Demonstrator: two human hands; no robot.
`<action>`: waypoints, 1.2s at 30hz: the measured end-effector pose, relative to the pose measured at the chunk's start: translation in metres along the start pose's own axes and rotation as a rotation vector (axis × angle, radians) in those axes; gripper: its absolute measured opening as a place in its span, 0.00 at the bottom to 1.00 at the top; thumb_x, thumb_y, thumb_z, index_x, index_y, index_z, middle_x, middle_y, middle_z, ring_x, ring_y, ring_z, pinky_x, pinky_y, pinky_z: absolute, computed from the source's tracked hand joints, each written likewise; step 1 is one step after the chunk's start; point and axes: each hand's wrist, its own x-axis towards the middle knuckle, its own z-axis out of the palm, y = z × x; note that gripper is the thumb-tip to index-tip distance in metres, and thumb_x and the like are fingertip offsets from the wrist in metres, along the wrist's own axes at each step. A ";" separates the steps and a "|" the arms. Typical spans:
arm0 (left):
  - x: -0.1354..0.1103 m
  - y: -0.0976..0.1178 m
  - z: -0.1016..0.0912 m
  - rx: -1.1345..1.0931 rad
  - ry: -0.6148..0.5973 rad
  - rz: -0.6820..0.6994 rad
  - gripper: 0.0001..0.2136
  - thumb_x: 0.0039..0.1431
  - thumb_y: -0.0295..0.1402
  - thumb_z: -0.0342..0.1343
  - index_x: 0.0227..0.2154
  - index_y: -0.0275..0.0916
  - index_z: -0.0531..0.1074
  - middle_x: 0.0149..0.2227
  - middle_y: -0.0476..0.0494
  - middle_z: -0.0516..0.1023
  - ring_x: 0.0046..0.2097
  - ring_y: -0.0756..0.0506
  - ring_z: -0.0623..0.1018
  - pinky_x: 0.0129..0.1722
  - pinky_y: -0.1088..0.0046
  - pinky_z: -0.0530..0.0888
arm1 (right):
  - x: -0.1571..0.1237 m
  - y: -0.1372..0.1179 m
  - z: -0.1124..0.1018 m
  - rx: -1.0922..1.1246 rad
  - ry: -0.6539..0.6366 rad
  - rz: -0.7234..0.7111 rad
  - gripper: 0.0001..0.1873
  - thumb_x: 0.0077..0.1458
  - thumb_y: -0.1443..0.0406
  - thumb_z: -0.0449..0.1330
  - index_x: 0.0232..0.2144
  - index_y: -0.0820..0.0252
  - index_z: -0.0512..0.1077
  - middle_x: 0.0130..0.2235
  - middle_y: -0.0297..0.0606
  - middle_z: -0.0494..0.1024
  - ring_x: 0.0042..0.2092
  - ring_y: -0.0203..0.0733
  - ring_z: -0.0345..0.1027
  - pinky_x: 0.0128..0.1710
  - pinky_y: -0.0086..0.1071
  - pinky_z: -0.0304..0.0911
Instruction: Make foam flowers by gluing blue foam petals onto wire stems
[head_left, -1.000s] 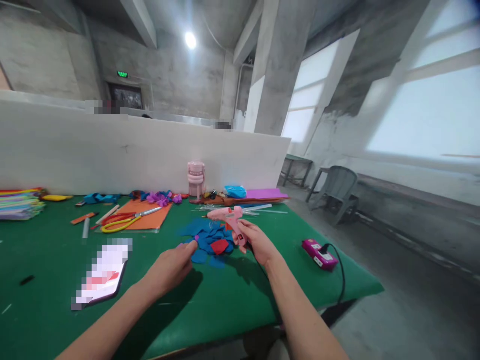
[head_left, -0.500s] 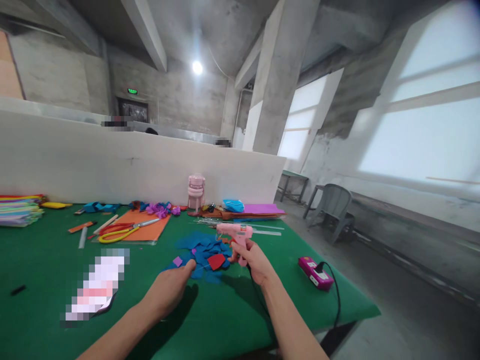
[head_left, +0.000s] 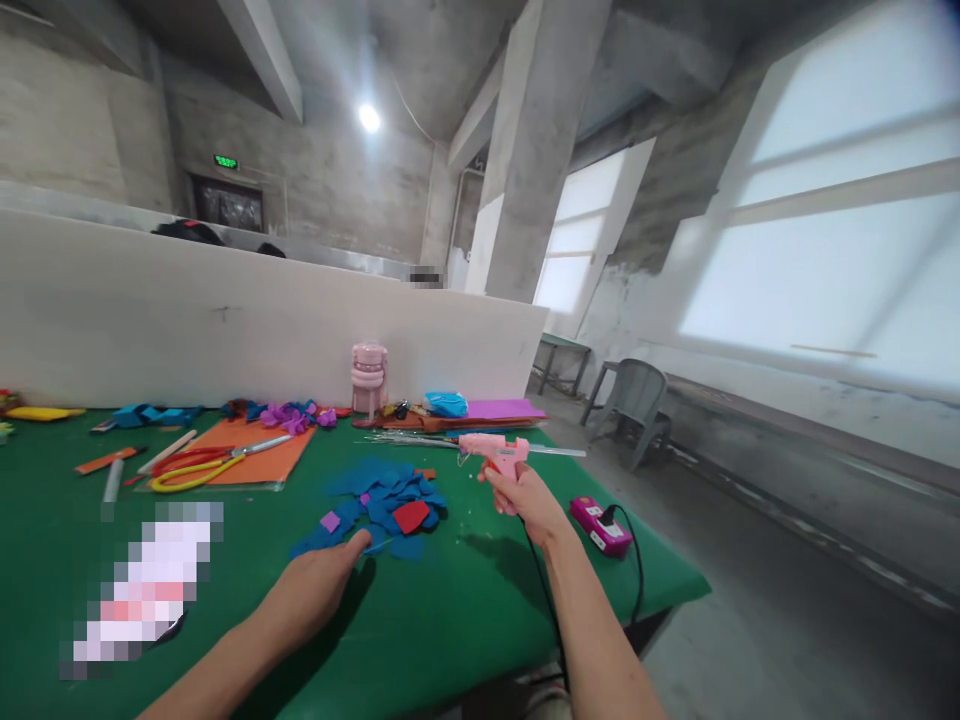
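My right hand is wrapped round the handle of a pink hot glue gun, held above the table with its nozzle pointing left and a clear glue stick sticking out behind. My left hand is closed, thumb against fingers, at the near side of a pile of blue cut pieces. A thin, pale wire runs out from its thumb tip; the held end is hidden. On the pile lie a red petal-shaped piece and small purple pieces.
Scissors with red and yellow handles lie on an orange sheet. A bundle of thin wires stretches behind the pile, near a pink bottle. At right sits a magenta power strip with a black cord. A white partition stands behind.
My right hand has carried the glue gun up and to the right, away from the pile. My left hand stays closed beside the pile. The whole view has shifted, moving the scene leftward.
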 end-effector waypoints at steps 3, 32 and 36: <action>0.000 0.001 0.000 0.021 -0.006 0.008 0.20 0.58 0.26 0.33 0.52 0.43 0.58 0.38 0.40 0.77 0.38 0.42 0.76 0.34 0.69 0.67 | 0.001 0.001 0.000 -0.021 -0.032 0.007 0.19 0.44 0.53 0.60 0.31 0.63 0.68 0.13 0.25 0.61 0.15 0.28 0.49 0.16 0.25 0.46; 0.000 -0.003 0.005 -0.001 0.011 0.062 0.23 0.56 0.25 0.35 0.55 0.45 0.55 0.38 0.40 0.77 0.39 0.40 0.76 0.35 0.67 0.69 | -0.007 -0.007 0.002 0.015 -0.059 0.001 0.16 0.44 0.55 0.61 0.27 0.61 0.64 0.11 0.21 0.56 0.14 0.27 0.44 0.18 0.27 0.51; 0.000 -0.004 0.007 -0.019 0.021 0.053 0.22 0.57 0.26 0.35 0.55 0.46 0.56 0.38 0.40 0.77 0.39 0.42 0.76 0.36 0.68 0.69 | -0.008 -0.009 0.003 0.013 -0.052 -0.013 0.16 0.44 0.55 0.61 0.26 0.61 0.64 0.11 0.21 0.55 0.14 0.27 0.44 0.17 0.26 0.51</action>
